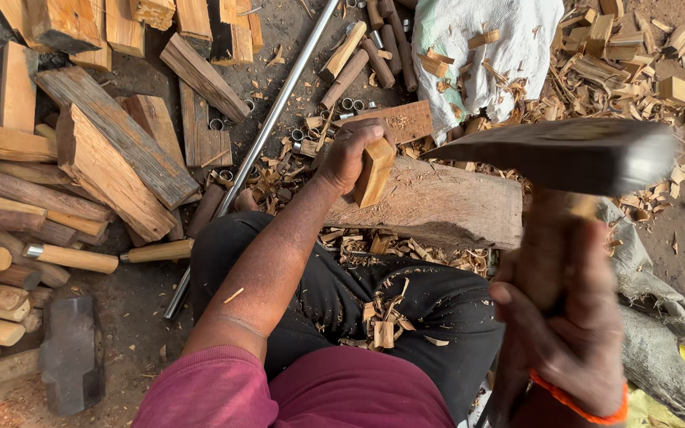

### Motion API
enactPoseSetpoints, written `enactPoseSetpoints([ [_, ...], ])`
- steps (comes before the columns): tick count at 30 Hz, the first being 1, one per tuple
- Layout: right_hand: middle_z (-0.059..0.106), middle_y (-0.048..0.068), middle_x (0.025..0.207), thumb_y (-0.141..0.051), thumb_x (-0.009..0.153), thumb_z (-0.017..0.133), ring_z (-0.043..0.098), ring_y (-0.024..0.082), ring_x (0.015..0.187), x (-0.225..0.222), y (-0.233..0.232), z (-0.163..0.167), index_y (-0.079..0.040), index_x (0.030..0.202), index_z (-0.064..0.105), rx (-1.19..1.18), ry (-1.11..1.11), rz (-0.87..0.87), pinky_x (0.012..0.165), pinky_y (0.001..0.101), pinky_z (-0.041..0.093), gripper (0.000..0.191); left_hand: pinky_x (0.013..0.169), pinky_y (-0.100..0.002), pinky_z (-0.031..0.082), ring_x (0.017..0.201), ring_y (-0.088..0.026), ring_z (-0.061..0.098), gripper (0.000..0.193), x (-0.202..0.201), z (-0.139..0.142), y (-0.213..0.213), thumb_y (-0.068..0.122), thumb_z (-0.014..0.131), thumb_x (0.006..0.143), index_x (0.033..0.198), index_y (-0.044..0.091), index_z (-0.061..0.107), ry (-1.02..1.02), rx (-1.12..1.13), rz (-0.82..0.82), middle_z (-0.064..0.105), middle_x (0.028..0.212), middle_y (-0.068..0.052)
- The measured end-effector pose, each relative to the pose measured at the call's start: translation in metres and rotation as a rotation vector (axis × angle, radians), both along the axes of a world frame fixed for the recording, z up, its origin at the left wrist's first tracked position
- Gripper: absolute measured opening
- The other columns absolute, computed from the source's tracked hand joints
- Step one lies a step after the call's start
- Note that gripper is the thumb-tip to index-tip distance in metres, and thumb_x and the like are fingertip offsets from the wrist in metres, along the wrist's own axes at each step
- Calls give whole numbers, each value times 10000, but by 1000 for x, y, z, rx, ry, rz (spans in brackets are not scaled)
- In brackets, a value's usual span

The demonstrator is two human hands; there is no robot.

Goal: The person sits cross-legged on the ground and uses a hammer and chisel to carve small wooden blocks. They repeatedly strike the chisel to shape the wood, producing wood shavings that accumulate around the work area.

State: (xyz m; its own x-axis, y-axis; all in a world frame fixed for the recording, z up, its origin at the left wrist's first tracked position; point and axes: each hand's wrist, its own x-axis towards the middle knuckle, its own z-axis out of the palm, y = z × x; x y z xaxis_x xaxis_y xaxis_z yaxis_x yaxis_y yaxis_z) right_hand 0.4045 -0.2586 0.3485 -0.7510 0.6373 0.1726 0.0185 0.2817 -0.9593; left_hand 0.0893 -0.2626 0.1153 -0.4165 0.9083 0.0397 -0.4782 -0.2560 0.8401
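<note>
Item: small pale rectangular wooden block (375, 171), long axis upright, held by the closed left hand (348, 154) on the broad weathered timber chopping slab (445, 204), lying down-left of the blurred dark adze-like blade (566, 152) raised in the clenched right hand (568, 317); blade edge indistinct.

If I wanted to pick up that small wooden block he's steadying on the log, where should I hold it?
Hold the block by its upper end, coming from the left as the left hand does. It stands upright on the log, so its top and right side stay clear for the raised tool.
</note>
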Motion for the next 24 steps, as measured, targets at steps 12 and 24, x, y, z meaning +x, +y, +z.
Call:
enactPoseSetpoints([
  [12, 659, 90, 948, 99, 872, 741, 605, 108, 724, -57, -7, -3, -147, 1668, 263, 272, -271, 56, 602, 251, 528, 961, 659, -360, 552, 731, -172, 628, 366, -8, -1, -2, 421, 572, 902, 865, 75, 685, 6, 44, 14, 636, 776, -49],
  [24, 685, 209, 1219, 23, 740, 802, 643, 293, 1097, -94, -13, -7, -130, 1602, 296, 876, -278, 100, 882, 419, 519, 1012, 632, -330, 524, 721, -154, 597, 352, -6, -2, -1, 372, 590, 935, 850, 43, 682, 63, 126, 60, 618, 780, -60],
])
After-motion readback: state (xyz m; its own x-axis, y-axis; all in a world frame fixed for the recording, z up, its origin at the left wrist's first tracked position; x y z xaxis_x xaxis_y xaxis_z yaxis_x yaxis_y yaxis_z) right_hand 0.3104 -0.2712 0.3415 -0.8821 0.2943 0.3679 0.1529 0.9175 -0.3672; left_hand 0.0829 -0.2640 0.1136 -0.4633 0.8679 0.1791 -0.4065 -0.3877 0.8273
